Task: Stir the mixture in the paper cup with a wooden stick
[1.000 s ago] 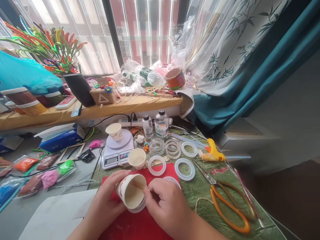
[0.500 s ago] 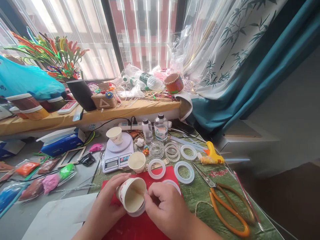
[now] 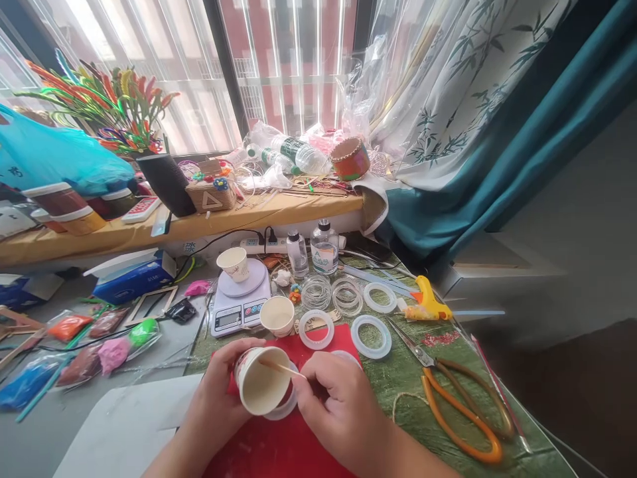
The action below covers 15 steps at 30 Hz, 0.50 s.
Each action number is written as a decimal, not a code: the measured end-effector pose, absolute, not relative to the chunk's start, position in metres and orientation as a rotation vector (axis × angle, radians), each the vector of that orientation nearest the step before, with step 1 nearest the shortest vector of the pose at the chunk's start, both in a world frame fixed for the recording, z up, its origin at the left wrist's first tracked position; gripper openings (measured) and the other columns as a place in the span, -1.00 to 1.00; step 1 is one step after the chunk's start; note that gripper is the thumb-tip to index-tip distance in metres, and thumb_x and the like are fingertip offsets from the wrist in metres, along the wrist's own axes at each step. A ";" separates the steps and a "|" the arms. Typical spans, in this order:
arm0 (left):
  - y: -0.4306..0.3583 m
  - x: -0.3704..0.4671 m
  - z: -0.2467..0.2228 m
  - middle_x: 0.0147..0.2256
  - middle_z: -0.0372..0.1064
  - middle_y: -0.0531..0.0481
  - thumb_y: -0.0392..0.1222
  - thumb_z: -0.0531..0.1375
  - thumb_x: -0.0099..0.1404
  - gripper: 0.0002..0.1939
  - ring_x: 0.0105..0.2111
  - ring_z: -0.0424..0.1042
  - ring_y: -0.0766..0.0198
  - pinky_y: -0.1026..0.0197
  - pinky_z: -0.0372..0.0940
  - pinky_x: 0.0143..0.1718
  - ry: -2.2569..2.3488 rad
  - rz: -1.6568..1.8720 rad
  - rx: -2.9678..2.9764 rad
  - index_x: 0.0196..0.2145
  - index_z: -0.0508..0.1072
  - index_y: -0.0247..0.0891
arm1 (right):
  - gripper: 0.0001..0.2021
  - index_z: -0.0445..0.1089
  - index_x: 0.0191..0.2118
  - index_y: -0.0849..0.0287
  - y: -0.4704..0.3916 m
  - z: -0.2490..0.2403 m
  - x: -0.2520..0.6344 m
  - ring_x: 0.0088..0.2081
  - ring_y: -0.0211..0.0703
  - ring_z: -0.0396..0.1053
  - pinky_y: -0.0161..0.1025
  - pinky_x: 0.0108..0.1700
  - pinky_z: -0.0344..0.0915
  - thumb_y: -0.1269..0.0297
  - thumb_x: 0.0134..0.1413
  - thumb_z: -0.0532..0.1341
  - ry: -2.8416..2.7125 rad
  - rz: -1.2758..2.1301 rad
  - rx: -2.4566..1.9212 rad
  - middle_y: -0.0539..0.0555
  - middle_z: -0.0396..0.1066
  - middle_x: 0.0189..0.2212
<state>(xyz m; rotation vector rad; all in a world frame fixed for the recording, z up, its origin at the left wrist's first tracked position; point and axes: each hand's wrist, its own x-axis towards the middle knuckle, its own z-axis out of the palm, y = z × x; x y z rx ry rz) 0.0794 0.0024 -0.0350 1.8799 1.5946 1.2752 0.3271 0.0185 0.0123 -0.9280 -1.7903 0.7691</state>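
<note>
My left hand (image 3: pixel 221 382) is wrapped round a paper cup (image 3: pixel 263 392), tilted so that its mouth faces me. Between thumb and fingertips, my right hand (image 3: pixel 336 405) pinches a thin wooden stick (image 3: pixel 281 367) whose far end reaches into the cup. Under the cup, a pale ring mould (image 3: pixel 286 408) rests on a red sheet (image 3: pixel 269 451) and is partly covered. Another ring mould (image 3: pixel 316 330) lies just beyond my hands, beside a second paper cup (image 3: pixel 277 316). Part of one more ring shows behind my right knuckles.
A third paper cup (image 3: pixel 233 265) stands on a kitchen scale (image 3: pixel 239 305). Two clear bottles (image 3: pixel 324 249) are behind several clear bangles (image 3: pixel 316 293). To the right lie large orange-handled scissors (image 3: pixel 460 411) and a yellow glue gun (image 3: pixel 428 302). Bagged clay (image 3: pixel 114 355) is at left.
The cup has turned and its mouth has shifted slightly left. The stick, barely visible before, now shows plainly between my right fingers and the cup. The whole view has shifted a little.
</note>
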 end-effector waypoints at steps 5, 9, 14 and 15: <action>0.004 0.077 -0.030 0.05 0.64 -0.15 0.21 0.50 0.22 -0.35 -0.01 0.70 -0.08 -0.06 0.63 0.03 1.670 1.210 1.926 0.16 0.49 -0.07 | -0.72 0.31 -0.42 0.10 0.018 0.013 0.327 -0.49 -0.30 0.25 -0.31 -0.38 0.12 0.31 0.41 0.22 -1.759 0.756 -0.946 -0.09 0.34 -0.53; 0.012 0.075 -0.017 -0.05 0.67 -0.10 0.12 0.51 0.20 -0.44 -0.14 0.73 0.01 0.09 0.65 -0.13 1.619 1.166 2.135 0.08 0.53 -0.09 | -0.72 0.31 -0.42 0.11 0.019 0.014 0.328 -0.48 -0.29 0.27 -0.32 -0.38 0.13 0.32 0.41 0.21 -1.774 0.774 -0.949 -0.09 0.36 -0.53; 0.016 0.076 -0.010 -0.08 0.65 -0.09 -0.01 0.48 0.25 -0.58 -0.11 0.71 0.02 0.12 0.63 -0.13 1.541 1.181 2.297 0.03 0.56 -0.07 | -0.72 0.32 -0.42 0.10 0.018 0.015 0.328 -0.48 -0.26 0.27 -0.29 -0.38 0.12 0.30 0.41 0.20 -1.801 0.780 -0.977 -0.06 0.37 -0.52; 0.015 0.078 -0.010 -0.06 0.64 -0.09 -0.04 0.47 0.27 -0.60 -0.08 0.71 0.02 0.11 0.62 -0.09 1.523 1.184 2.298 0.03 0.55 -0.06 | -0.71 0.33 -0.42 0.10 0.018 0.015 0.327 -0.48 -0.26 0.28 -0.29 -0.38 0.12 0.30 0.42 0.20 -1.807 0.782 -0.979 -0.06 0.37 -0.52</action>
